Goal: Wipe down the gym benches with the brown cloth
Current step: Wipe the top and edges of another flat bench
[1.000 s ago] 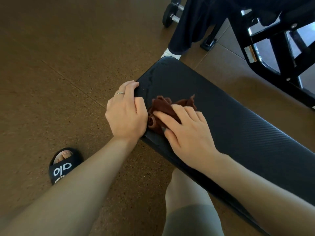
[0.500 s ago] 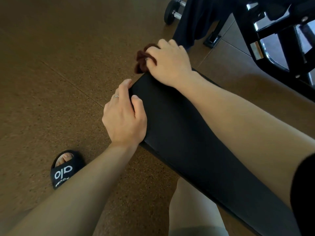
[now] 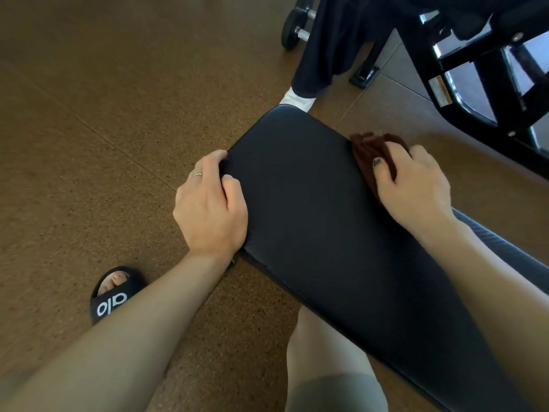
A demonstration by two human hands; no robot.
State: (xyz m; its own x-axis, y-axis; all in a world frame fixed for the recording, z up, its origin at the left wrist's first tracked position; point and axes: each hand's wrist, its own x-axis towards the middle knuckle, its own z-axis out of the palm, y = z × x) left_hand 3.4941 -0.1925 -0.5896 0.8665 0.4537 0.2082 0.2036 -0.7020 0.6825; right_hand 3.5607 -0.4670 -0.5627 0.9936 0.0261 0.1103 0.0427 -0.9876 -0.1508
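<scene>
The right hand (image 3: 416, 185) has its grip on the brown cloth (image 3: 371, 150): thumb laid across the top, fingers curled over the bunched fabric, pressing it against the far long edge of the bench pad near its rounded end. The cloth is a dark reddish-brown, soft and crumpled into folds, part of it sticking out past the fingertips. The left hand (image 3: 211, 203) grips the opposite, near edge of the same surface (image 3: 297, 203), fingers wrapped down over the side and thumb resting on top; a thin silver ring (image 3: 196, 175) sits on one finger.

The surface is a long black padded bench with a smooth, faintly matte vinyl-like skin, rounded corners and a stitched seam along its lower edge.

Below the left forearm, a black slide sandal (image 3: 114, 294) on the person's foot carries white lettering reading "alo". The floor (image 3: 89, 129) is brown, speckled like cork or rubber, laid in large tiles with thin seams. Beyond the bench end, another person's dark trouser leg (image 3: 323, 55) hangs over a white shoe (image 3: 297, 101), a black dumbbell (image 3: 294, 28) with a metal handle lies on the floor, and a black steel machine frame (image 3: 475, 69) bears a small label too blurred to read.
</scene>
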